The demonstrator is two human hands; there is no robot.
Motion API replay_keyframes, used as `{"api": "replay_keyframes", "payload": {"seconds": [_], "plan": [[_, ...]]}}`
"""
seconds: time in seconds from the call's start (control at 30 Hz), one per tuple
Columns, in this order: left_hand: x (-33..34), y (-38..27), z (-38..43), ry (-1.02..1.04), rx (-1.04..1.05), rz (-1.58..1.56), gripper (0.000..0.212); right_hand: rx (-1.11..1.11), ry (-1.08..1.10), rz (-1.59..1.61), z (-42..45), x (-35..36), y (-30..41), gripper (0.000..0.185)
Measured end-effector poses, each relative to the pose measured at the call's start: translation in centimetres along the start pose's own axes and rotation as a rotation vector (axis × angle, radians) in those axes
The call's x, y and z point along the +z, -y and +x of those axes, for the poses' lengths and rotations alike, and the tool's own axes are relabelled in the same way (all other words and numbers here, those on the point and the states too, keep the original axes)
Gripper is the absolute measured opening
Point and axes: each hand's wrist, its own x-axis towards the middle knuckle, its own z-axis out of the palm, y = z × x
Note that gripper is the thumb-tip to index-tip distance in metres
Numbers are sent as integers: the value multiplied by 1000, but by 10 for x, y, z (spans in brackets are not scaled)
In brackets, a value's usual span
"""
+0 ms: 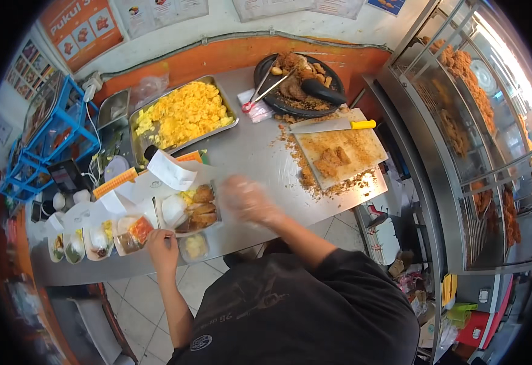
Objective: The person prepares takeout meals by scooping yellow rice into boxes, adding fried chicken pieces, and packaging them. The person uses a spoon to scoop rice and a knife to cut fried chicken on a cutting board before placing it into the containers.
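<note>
My left hand (162, 248) has its fingertips at the edge of a paper food box, between a red-orange packet (140, 229) and a box with white rice (173, 211), sliced fried meat (202, 218) and yellow egg. My right hand (245, 199), in a clear plastic glove and blurred by motion, is over the steel table right of that box; its fingers cannot be made out. Several smaller filled boxes (99, 241) stand in a row to the left. A clear tub (194, 247) of pale yellow pieces sits at the table's front edge.
Behind are a steel tray (235, 122) of scrambled egg and a black stone mortar (259, 75) with fried pieces, a pestle (323, 91) and tongs (266, 91). A yellow-handled knife (330, 125) lies on a crumb-covered cutting board (361, 155). A glass display cabinet (457, 169) of fried chicken stands right.
</note>
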Motion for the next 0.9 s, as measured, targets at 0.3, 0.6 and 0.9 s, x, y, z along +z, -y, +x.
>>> {"api": "replay_keyframes", "payload": {"seconds": [0.3,0.6,0.9], "plan": [[-7,-45,5,-53,2,-98,5,871,292,-808,-43,-189,-125,95],[-15,-17,-12,-113,-75,-107,6,481,28,-650,-43,-176,-184,25],[-77,54,-52,-365,-312,-17,7,657,-465,-392,-81,-157,-215,26]]}}
